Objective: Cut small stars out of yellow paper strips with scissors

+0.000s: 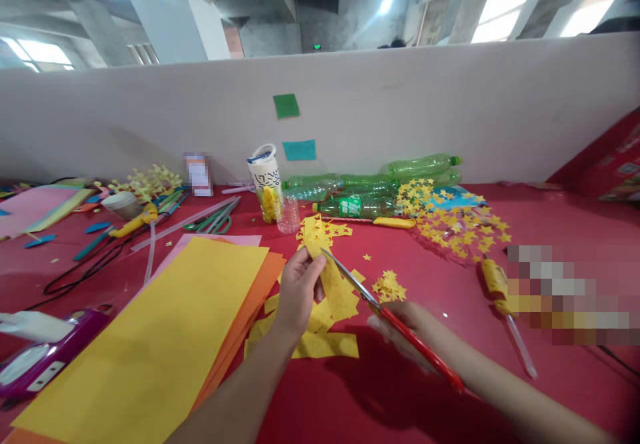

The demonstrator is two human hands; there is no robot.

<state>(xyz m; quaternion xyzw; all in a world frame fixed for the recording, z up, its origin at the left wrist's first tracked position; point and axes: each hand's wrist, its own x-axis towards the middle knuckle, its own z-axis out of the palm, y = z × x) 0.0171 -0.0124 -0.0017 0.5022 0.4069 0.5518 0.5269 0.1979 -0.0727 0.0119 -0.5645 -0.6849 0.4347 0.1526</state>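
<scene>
My left hand (300,287) pinches a yellow paper strip (336,284) near the middle of the view. The strip hangs down to the right of the fingers, over several cut yellow pieces (325,345). My right hand (407,331) is closed around red-handled scissors (395,321). Their blades point up and to the left, with the tip at the strip beside my left thumb. Part of the right fingers is hidden behind the handles. A small pile of yellow paper stars (389,287) lies just right of the blades.
Yellow sheets (150,337) over orange ones lie at left. Green bottles (360,205), a patterned cup (265,171) and a star cluster (450,221) stand or lie behind. Yellow glue guns are at left (135,223) and right (495,281). A purple power strip (55,357) is lower left.
</scene>
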